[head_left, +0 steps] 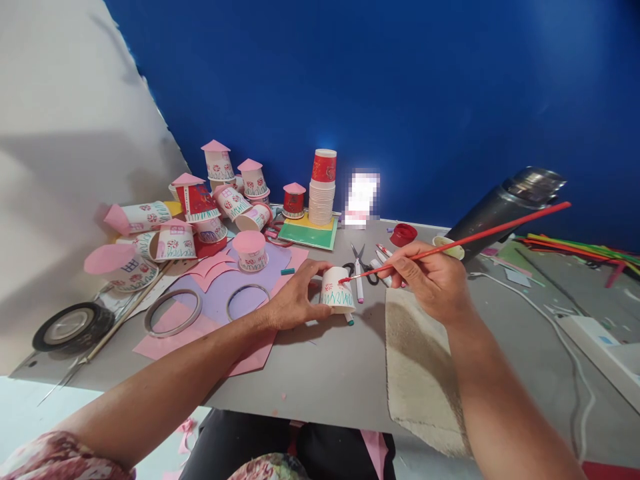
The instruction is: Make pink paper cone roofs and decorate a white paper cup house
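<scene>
Upside down near the middle of the table is a white paper cup (336,292), with green zigzag lines near its rim and red marks above them. My left hand (303,293) is closed round its left side, thumb low and fingers at the top. In my right hand (430,283) is a long red paintbrush (465,235), pinched near its lower part. Its red tip touches the cup's side. Behind the cup lie black-handled scissors (358,253) and a marker (359,283). A green-tipped marker pokes out beneath the cup.
Decorated cups with pink paper roofs (216,163) crowd the back left. A cup stack (323,193) stands on a green pad. Tape rolls (74,327) and pink paper lie left. Right are a cloth (417,360), a black flask (500,207), a red lid (403,233) and a white cable (555,333).
</scene>
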Demonstrator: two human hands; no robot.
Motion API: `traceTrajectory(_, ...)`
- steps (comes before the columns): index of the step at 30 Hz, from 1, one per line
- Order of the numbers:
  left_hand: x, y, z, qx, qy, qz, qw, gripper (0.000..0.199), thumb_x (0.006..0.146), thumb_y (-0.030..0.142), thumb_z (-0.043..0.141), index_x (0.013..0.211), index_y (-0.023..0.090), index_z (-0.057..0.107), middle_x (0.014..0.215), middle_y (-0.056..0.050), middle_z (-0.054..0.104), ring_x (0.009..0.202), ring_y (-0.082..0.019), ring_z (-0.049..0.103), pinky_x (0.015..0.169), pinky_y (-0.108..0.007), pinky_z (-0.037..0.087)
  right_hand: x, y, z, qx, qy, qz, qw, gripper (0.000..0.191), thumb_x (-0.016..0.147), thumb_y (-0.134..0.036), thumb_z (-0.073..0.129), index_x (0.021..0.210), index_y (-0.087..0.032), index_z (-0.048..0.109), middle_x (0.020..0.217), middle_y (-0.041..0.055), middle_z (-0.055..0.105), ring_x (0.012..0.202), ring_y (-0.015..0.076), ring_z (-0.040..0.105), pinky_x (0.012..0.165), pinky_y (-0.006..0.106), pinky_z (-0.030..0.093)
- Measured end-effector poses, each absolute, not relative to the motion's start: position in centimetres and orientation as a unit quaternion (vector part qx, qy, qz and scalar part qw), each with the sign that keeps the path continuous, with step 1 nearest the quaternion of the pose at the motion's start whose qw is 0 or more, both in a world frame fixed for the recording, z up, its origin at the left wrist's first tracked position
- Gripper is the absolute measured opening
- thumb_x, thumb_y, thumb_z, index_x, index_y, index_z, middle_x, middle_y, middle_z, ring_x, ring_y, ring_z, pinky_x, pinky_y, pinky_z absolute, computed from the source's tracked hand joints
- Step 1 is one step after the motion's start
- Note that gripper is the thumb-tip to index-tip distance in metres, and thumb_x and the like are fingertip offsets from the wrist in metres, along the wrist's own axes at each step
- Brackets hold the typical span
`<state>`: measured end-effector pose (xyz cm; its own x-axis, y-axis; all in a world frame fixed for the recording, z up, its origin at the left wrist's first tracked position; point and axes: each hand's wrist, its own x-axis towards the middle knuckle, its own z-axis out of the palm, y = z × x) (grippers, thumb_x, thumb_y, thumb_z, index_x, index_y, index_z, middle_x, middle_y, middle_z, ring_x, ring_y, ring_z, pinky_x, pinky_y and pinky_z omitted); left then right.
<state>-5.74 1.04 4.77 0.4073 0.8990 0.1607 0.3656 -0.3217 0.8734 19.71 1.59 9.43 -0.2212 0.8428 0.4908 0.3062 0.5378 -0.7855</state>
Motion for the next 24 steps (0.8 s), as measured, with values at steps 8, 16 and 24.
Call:
traceTrajectory(8, -5.73, 1.1, 4.74, 0.744, 0.423, 0.338, 0.391, 0.066, 0.069, 0.032, 0.079, 0.128, 0.026, 0.051, 0.132, -0.007, 0.052, 0.116, -0.026, 0.059, 0.101, -0.042, 0.05, 19.58, 1.59, 9.39, -0.393, -0.734, 0.28, 0.478, 0.023, 0.096, -0.04, 0.059, 0.087, -0.02, 0.067, 0.076, 0.0032, 0.073, 0.056, 0.0122, 0.061, 0.054, 0.026, 0.051)
traceTrajectory(16, -5.76, 1.05, 4.87, 0.744, 0.432, 0.333, 0.387, 0.065, 0.07, 0.031, 0.079, 0.128, 0.026, 0.052, 0.133, -0.007, 0.052, 0.116, -0.026, 0.059, 0.1, -0.042, 0.051, 19.84, 1.58, 9.68, -0.4, -0.729, 0.26, 0.492, 0.022, 0.096, -0.039, 0.059, 0.085, -0.021, 0.067, 0.071, 0.0023, 0.072, 0.055, 0.0123, 0.062, 0.052, 0.026, 0.052)
traceTrajectory(24, -5.81, 1.17, 4.62, 0.74, 0.424, 0.344, 0.393, 0.065, 0.069, 0.024, 0.077, 0.129, 0.026, 0.051, 0.131, -0.007, 0.052, 0.116, -0.025, 0.058, 0.101, -0.041, 0.05, 19.67, 1.47, 9.83, -0.391, -0.729, 0.26, 0.499, 0.02, 0.096, -0.035, 0.059, 0.085, -0.02, 0.067, 0.071, 0.0019, 0.072, 0.056, 0.0116, 0.062, 0.053, 0.025, 0.052)
